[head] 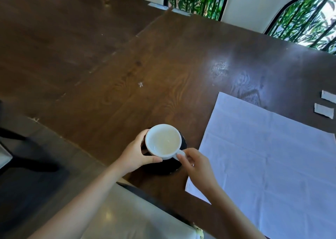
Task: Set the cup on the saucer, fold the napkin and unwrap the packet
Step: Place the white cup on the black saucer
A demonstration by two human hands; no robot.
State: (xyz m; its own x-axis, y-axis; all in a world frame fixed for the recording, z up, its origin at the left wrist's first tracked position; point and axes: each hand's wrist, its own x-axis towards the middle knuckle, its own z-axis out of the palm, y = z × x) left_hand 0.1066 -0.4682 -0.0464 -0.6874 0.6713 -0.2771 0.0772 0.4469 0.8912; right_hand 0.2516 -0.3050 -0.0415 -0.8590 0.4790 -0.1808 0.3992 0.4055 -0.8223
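Right near the front edge of the bench (163,60) sits the cup (163,142). It is white, round and wide, with a thick rim. Inside it looks pale and creamy, and I cannot tell if it is empty or holds a light drink. A small white handle sticks out toward the lower right. The cup is over a dark saucer (171,167), which is almost black and shiny. Only part of the saucer peeks out around the cup, mostly below it and on the right. It looks like the cup rests on the saucer, but the hands hide the place where they meet.

Both hands are closed on the cup. The left hand (135,153) wraps around the cup's left side, with the thumb along the bottom edge. The right hand (195,163) pinches the handle with its fingertips.

Just to the right lies the napkin (269,158). It is big, white and flat, fully open, with soft fold lines crossing it. One corner is close to the saucer, under the right wrist.

Far off at the right edge lie two small white packets (324,111), side by side, beyond the napkin's top corner.

The bench is dark brown wood with wavy grain and some shiny spots.
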